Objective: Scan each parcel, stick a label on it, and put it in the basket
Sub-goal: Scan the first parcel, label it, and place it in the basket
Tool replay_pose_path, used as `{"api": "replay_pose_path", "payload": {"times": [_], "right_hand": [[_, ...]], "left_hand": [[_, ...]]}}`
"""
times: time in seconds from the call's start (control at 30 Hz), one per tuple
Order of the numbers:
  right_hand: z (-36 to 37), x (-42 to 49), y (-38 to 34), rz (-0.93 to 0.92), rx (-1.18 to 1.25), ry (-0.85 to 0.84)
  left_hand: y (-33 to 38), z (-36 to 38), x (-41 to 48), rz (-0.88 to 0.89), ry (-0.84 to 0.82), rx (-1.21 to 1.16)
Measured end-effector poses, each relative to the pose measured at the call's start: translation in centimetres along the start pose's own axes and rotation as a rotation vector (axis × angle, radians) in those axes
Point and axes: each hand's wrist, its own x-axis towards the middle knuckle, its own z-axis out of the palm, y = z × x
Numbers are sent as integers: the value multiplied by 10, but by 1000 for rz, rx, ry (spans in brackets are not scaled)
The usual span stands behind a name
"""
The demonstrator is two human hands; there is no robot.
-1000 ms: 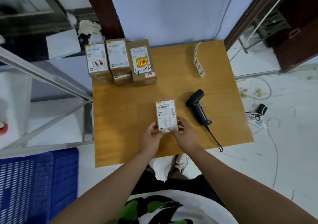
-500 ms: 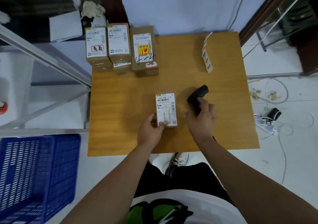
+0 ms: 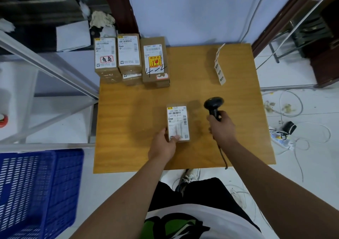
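A small cardboard parcel with a white shipping label lies near the middle of the wooden table. My left hand grips its near left corner, thumb on the label. My right hand holds the handle of the black barcode scanner, lifted just right of the parcel, its head pointing away from me. A strip of white labels lies at the table's far right. The blue plastic basket stands on the floor at the lower left.
Several more labelled cardboard parcels are stacked at the table's far left corner. A metal frame runs along the left of the table. Cables and a power strip lie on the floor to the right. The scanner's cord hangs over the near edge.
My right hand left the parcel, reached right, gripped the scanner and raised it off the table. My left hand has kept hold of the parcel.
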Motion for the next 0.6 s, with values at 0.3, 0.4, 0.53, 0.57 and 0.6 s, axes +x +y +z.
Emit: {"api": "replay_pose_path", "payload": {"times": [0.3,0.4,0.53,0.57,0.6], "right_hand": [[20,-68,-46,31,293,-328],[28,-73,-50,8,219,-320],[32,-72,-50,-2,181,-279],[31,-72,-50,-5,185,-277],[30,-72,-50,-10,191,-276]], "left_hand": [[0,-16,2,42,-150,-101],[-1,-19,2,55,-178,-141],[-9,-16,4,61,-192,-120],[-9,-15,3,70,-188,-124],[-8,-16,2,85,-188,-129]]}}
